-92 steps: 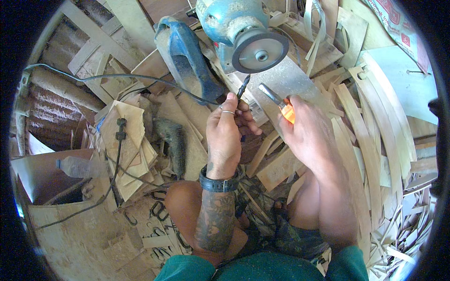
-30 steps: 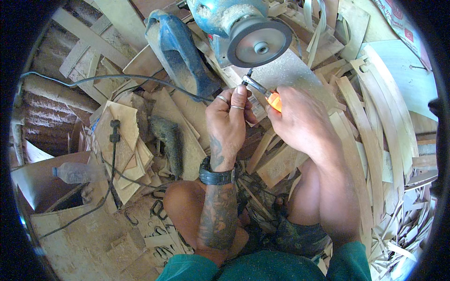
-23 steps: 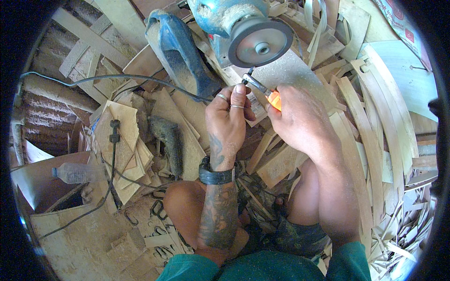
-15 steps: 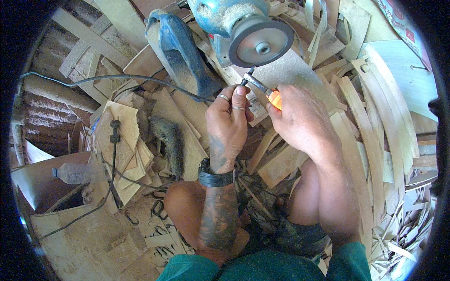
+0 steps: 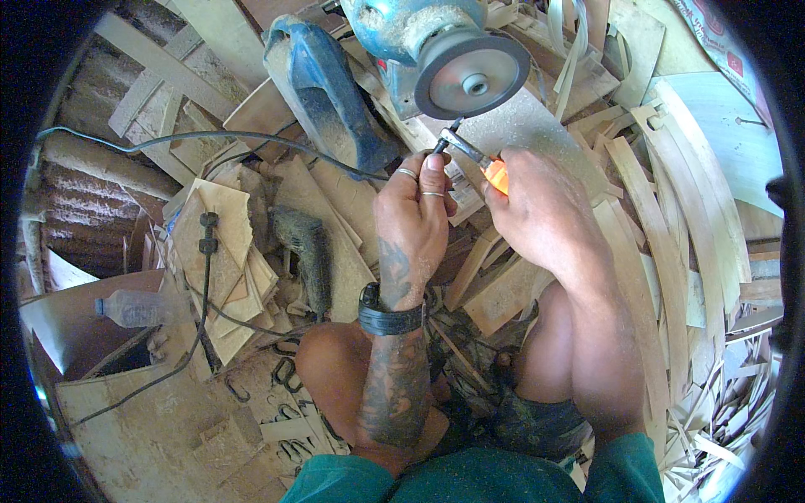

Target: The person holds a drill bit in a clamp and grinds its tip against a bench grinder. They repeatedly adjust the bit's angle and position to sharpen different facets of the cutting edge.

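Observation:
My left hand, with two rings on it, pinches a thin dark rod between thumb and fingers. My right hand is closed round the orange handle of a silver-headed hand tool. The tool's rounded metal head meets the upper part of the rod; whether it grips it or only rests against it I cannot tell. The rod's dark tip points up, just below the grinding wheel of a dusty blue bench grinder. A small gap shows between tip and wheel.
A blue tool casing stands left of the grinder, with a cable across it. A dark power tool lies among plywood pieces. Curved wooden strips fill the right side. A plastic bottle and metal hooks lie left.
Both hands, the rod and the tool sit slightly further right in the picture, as does most of the scene. Both grips are the same, and the rod stays just below the wheel.

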{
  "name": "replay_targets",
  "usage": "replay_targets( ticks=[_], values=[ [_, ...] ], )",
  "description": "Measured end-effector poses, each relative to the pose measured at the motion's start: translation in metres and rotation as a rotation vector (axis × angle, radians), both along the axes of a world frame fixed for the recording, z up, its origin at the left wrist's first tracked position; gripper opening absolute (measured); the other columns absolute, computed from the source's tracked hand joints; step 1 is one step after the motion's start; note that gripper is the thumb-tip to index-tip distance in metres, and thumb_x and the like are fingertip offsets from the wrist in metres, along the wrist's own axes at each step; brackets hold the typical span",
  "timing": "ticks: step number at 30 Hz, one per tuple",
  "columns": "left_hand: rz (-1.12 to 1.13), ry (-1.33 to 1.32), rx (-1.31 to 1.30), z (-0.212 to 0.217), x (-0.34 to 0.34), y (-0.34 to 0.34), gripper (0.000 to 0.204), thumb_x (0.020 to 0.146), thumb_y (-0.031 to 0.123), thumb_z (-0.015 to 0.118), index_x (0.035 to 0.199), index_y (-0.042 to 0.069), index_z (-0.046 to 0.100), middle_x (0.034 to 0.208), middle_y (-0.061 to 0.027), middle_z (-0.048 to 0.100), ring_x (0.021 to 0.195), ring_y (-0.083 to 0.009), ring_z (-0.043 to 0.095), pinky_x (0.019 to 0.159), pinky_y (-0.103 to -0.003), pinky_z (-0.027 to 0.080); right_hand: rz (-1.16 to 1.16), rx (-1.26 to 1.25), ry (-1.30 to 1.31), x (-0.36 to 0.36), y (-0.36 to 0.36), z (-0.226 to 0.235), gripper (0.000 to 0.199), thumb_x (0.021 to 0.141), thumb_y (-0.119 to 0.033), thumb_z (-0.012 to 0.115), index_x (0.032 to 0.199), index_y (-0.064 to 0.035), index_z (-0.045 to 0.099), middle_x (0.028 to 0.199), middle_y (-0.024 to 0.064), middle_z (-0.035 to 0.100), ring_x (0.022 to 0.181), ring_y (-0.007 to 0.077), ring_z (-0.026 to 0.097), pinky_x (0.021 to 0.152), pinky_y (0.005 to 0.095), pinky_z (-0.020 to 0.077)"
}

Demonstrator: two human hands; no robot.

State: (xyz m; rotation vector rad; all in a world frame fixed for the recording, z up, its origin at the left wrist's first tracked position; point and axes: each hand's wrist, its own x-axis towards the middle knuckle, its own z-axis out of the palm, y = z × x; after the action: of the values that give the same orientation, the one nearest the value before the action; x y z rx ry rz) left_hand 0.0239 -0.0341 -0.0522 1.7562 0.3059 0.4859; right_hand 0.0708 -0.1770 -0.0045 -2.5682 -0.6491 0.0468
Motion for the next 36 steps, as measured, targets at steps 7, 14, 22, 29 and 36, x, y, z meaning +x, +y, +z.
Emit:
replay_targets(
  ticks=[7, 14, 22, 29, 36],
  values=[
    [0.013, 0.003, 0.031, 0.0, 0.0, 0.001, 0.032, 0.105, 0.028, 0.052, 0.097, 0.0, 0.065, 0.064, -0.0023, 0.056, 0.055, -0.0101, 0.056, 0.051, -0.029, 0.045, -0.028, -0.012, 0.021, 0.0, 0.002, 0.002, 0.021, 0.087, -0.017, 0.065, 0.097, 0.0008, 0.061, 0.097, 0.0225, 0.064, 0.098, 0.0426, 0.061, 0.084, 0.0516, 0.0472],
    [0.025, 0.014, 0.055, 0.004, 0.0, 0.0, 0.032, 0.104, 0.028, 0.054, 0.101, -0.001, 0.067, 0.064, -0.0035, 0.057, 0.055, -0.0107, 0.057, 0.051, -0.03, 0.045, -0.004, 0.028, -0.049, -0.001, 0.0, -0.001, 0.019, 0.087, -0.016, 0.065, 0.096, 0.0004, 0.06, 0.095, 0.0227, 0.064, 0.097, 0.0428, 0.061, 0.083, 0.0517, 0.0473],
    [0.1, -0.106, 0.114, 0.002, -0.01, -0.004, 0.021, 0.099, 0.017, 0.062, 0.105, -0.002, 0.067, 0.075, -0.0072, 0.061, 0.061, -0.012, 0.061, 0.055, -0.028, 0.047, 0.037, 0.101, -0.071, -0.012, -0.007, -0.002, 0.018, 0.085, -0.01, 0.066, 0.096, 0.0016, 0.057, 0.093, 0.0242, 0.064, 0.093, 0.0441, 0.06, 0.08, 0.0526, 0.0467],
    [0.132, -0.205, 0.303, -0.001, -0.011, -0.006, 0.018, 0.097, 0.013, 0.064, 0.106, -0.002, 0.067, 0.075, -0.0095, 0.06, 0.061, -0.0149, 0.061, 0.056, -0.029, 0.047, 0.019, 0.13, -0.032, -0.015, -0.015, 0.001, 0.021, 0.086, -0.011, 0.066, 0.098, 0.0036, 0.056, 0.088, 0.0267, 0.064, 0.086, 0.047, 0.062, 0.075, 0.0554, 0.0474],
    [0.026, -0.192, 0.26, 0.0, -0.012, -0.006, 0.019, 0.1, 0.014, 0.059, 0.105, -0.003, 0.066, 0.074, -0.0092, 0.059, 0.06, -0.0155, 0.059, 0.057, -0.029, 0.047, 0.002, 0.1, -0.033, -0.015, -0.016, 0.001, 0.023, 0.087, -0.012, 0.065, 0.101, 0.0039, 0.057, 0.087, 0.027, 0.064, 0.086, 0.0463, 0.063, 0.075, 0.0545, 0.0486]
  ],
)
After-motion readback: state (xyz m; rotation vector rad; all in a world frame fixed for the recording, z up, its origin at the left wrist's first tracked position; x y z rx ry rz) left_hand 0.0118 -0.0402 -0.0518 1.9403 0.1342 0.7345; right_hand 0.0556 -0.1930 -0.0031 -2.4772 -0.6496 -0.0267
